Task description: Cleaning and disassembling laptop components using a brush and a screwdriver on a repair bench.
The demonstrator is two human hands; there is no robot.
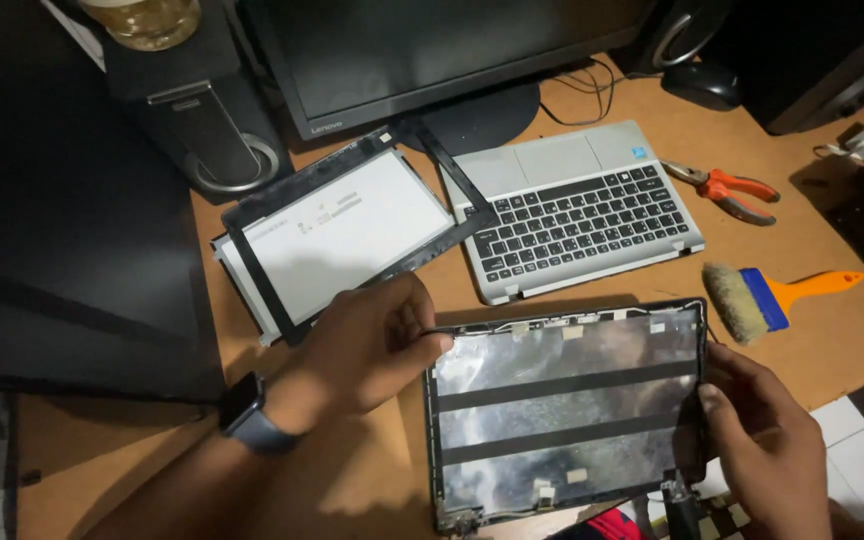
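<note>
A laptop lid shell [567, 400] lies inside-up on the brown desk, with a silvery foil lining, two dark strips and thin cables along its top edge. My left hand [367, 345], a dark watch on its wrist, pinches the lid's top left corner where a thin cable runs. My right hand [762, 440] grips the lid's right edge. Behind it sit the silver laptop base with keyboard [577, 210] and, to the left, the removed screen panel [337, 240] with its black bezel frame [452, 185] lying askew over it.
Orange-handled pliers [727, 190] and a brush with a blue ferrule and orange handle [772, 295] lie at the right. A black monitor [422, 55] stands at the back, a speaker [202, 110] to its left, a mouse [702, 85] back right. The desk edge drops off at lower right.
</note>
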